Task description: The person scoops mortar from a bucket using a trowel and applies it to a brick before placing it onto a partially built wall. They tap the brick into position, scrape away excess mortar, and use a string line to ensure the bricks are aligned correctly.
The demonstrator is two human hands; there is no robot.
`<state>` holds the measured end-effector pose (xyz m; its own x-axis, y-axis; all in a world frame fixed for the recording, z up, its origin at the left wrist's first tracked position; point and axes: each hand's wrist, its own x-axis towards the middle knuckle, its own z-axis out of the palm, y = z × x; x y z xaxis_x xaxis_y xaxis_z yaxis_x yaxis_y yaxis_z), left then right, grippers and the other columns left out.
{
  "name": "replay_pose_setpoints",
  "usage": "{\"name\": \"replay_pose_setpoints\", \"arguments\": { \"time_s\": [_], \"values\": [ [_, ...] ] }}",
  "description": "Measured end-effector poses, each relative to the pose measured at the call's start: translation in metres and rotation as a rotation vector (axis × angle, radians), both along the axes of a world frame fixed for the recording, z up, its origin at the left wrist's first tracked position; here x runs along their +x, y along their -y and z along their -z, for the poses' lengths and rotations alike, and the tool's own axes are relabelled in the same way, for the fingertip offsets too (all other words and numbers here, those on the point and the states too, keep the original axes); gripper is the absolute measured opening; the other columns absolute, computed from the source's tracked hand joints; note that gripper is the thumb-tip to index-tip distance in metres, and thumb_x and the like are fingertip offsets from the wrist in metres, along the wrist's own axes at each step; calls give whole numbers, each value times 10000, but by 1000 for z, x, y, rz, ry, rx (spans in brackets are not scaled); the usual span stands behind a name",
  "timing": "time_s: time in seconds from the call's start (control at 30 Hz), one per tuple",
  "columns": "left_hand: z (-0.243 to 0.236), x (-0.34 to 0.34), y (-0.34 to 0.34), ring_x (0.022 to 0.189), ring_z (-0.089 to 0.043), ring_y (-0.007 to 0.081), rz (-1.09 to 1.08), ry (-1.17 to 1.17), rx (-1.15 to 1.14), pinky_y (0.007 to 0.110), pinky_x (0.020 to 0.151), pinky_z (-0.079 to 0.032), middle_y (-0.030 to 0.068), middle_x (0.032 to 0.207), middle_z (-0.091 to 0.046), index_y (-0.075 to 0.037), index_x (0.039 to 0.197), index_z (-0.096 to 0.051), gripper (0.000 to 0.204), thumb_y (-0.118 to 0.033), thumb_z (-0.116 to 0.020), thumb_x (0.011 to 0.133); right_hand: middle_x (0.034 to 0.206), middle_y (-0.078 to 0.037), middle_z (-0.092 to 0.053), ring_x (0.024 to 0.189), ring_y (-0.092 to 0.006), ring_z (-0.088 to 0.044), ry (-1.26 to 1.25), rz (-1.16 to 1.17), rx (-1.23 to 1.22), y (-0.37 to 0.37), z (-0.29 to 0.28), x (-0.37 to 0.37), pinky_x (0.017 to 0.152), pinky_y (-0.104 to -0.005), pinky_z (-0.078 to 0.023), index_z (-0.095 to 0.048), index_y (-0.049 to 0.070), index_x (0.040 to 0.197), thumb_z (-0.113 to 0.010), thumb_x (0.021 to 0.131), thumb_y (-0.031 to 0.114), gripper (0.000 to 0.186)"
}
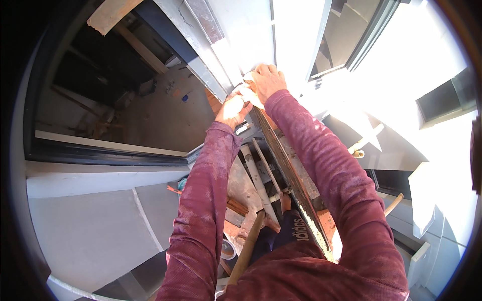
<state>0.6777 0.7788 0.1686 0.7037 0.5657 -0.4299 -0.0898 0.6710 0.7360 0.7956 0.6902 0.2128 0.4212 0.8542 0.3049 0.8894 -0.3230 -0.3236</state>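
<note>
My left hand (234, 108) and my right hand (269, 80) are close together at the top of a long, weathered wooden board (278, 165), beside the pale window frame and wall corner (221, 60). My left hand's fingers are bent around something small and sunlit that I cannot make out. Higher and to the right, my right hand curls its fingers over a light object at the board's upper end; glare and the fingers hide what it is. Maroon sleeves cover both forearms.
At left is an open window (108, 153) onto a dim room. Below me are pipes (251, 165), a bamboo pole (248, 241), a bucket (227, 249) and my legs among narrow supports. Bright white walls (442, 195), more windows and short bamboo ends (357, 153) stand at right.
</note>
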Motion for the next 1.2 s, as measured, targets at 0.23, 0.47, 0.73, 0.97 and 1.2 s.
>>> {"name": "replay_pose_setpoints", "arguments": {
  "time_s": [0.23, 0.47, 0.73, 0.97, 1.2],
  "values": [
    [3, -21, -14, 876, -606, 200, -20, 11, -196, 368, 854, -497, 85, 1015, -636, -49, 1082, -577, 228, -56, -545, 857, 1070, -58, -611, 1118, -258, -507, 78, 11, -41, -28, 2, -14, 936, -441, -389, -729, 152, 934, -717, 723, 352, 291],
    [-22, -7, -32, 835, -561, 153, -69, -140, -156, 335, 788, -407, -10, 898, -636, -137, 999, -617, 262, -342, -680, 849, 1017, -116, -619, 1015, -303, -544, -7, -129, -29, -27, 24, -9, 856, -403, -431, -713, 103, 844, -614, 776, 287, 219],
    [0, -1, -39, 714, -509, 146, -159, -178, -233, 350, 688, -398, -46, 739, -549, -160, 855, -581, 228, -379, -605, 916, 914, -99, -598, 959, -295, -553, -87, -109, 253, 3, 42, -26, 849, -379, -450, -672, 86, 820, -675, 704, 131, 125],
    [-13, -19, -50, 594, -588, 134, -21, 11, -249, 247, 517, -413, 39, 802, -657, -54, 888, -598, 172, -161, -493, 973, 841, -110, -615, 839, -267, -597, -216, 7, 78, 27, 14, -11, 782, -380, -495, -648, 33, 906, -657, 773, 160, 185],
    [-21, -26, -60, 493, -396, 30, -42, -118, -87, 190, 447, -347, -65, 697, -507, -32, 1046, -611, 124, -100, -560, 955, 576, -22, -506, 446, -90, -466, -1337, 14, -51, -17, 7, 18, 389, -255, -371, -667, 43, 902, -512, 816, 40, 177]
  ]
}}
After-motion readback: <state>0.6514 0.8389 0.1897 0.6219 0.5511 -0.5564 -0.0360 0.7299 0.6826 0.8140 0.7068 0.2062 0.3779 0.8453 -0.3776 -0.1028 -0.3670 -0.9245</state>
